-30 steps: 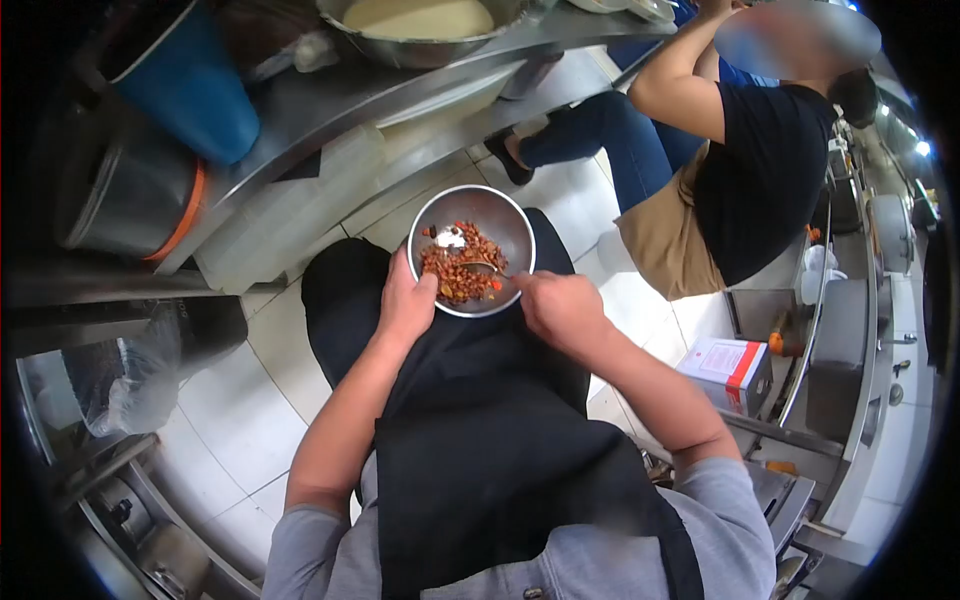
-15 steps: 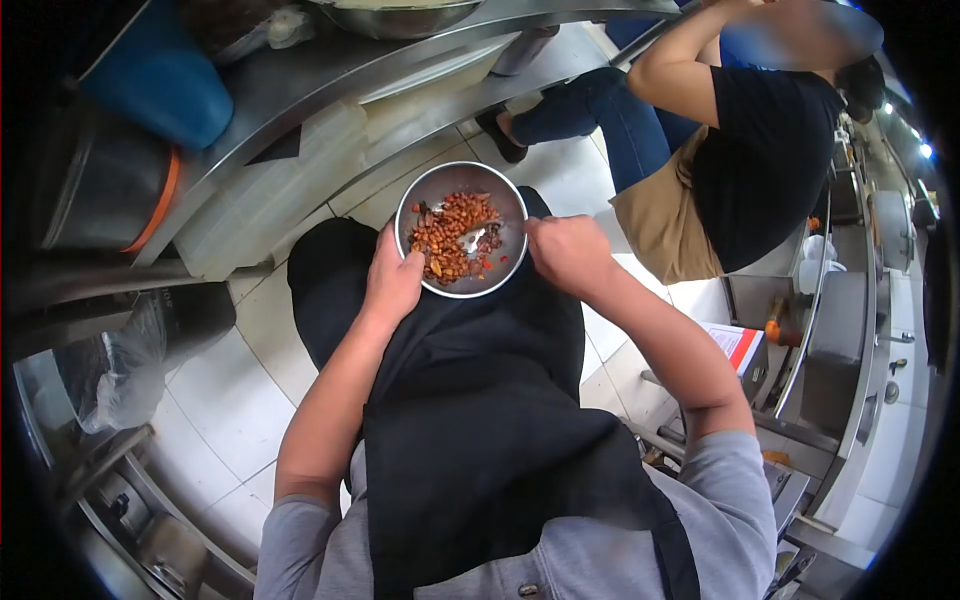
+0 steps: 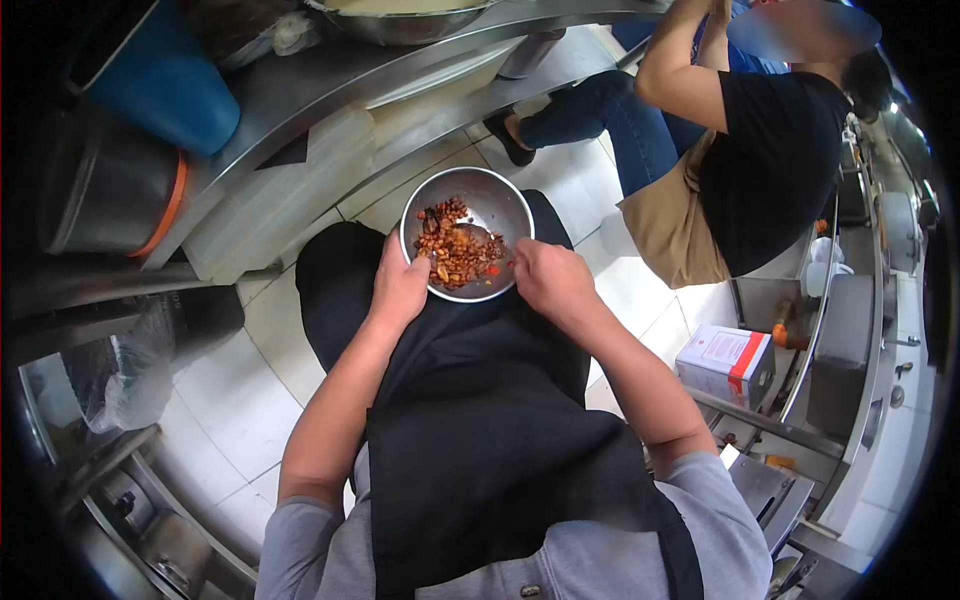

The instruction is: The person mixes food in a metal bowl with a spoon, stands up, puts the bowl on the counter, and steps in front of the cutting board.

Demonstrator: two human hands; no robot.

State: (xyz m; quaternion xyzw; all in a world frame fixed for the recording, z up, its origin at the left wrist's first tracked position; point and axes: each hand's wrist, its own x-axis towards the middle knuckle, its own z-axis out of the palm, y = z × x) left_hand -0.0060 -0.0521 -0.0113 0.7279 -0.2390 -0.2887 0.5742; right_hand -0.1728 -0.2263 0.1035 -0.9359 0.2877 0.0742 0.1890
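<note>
A round metal bowl (image 3: 512,200) rests on the black apron over my lap, tilted toward me. Inside lies a heap of glossy reddish-brown nut- or bean-like pieces (image 3: 455,262), with darker bits and some red scraps at the right. My left hand (image 3: 402,283) grips the bowl's left rim, its thumb over the edge. At the right rim my right hand (image 3: 550,278) is closed with the fingers wrapped round the handle of what seems to be a spoon (image 3: 468,234). Its end reaches into the pieces and is partly covered by them; most of the handle is hidden by the fist.
Ahead runs a curved steel counter (image 3: 330,108) bearing a blue bucket (image 3: 175,85) and a large basin (image 3: 400,25). A seated person (image 3: 765,170) in a black shirt is close on the right. Beyond my right arm stands a white-and-red tin (image 3: 722,360). A plastic bag (image 3: 130,365) hangs at left.
My right hand has moved slightly left and down, over the bowl's rim, and the pieces have shifted inside. The left hand keeps its hold. The whole view has shifted a little.
</note>
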